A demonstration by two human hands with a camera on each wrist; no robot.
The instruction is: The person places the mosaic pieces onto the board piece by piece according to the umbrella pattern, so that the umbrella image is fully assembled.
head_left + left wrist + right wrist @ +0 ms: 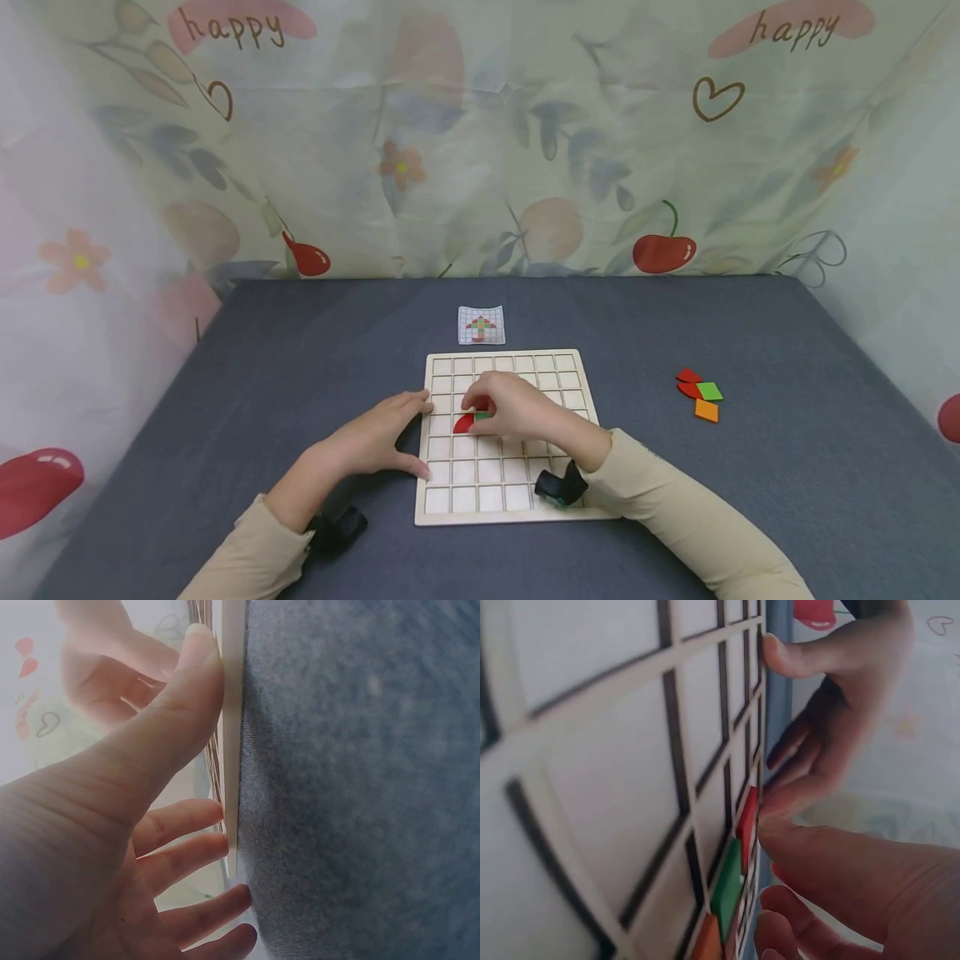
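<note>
A wooden grid board [450, 498] lies on the table. My right hand [513, 408] is over its upper left, thumb and index finger curled at a red quarter-circle tile [463, 424]. In the right wrist view the thumb tip is right at the red tile [746, 827]; beside it are a green tile [726, 889] and an orange tile [706, 939]. The right hand covers most of the green tile [482, 415] in the head view. My left hand [378, 437] has its fingers and thumb spread, their tips along the board's left edge [231, 750].
A small pattern card [482, 326] lies just beyond the board. To the right are two loose red tiles [688, 389], a green tile [709, 391] and an orange tile [707, 410]. A printed curtain [480, 167] hangs behind the dark tabletop [337, 333].
</note>
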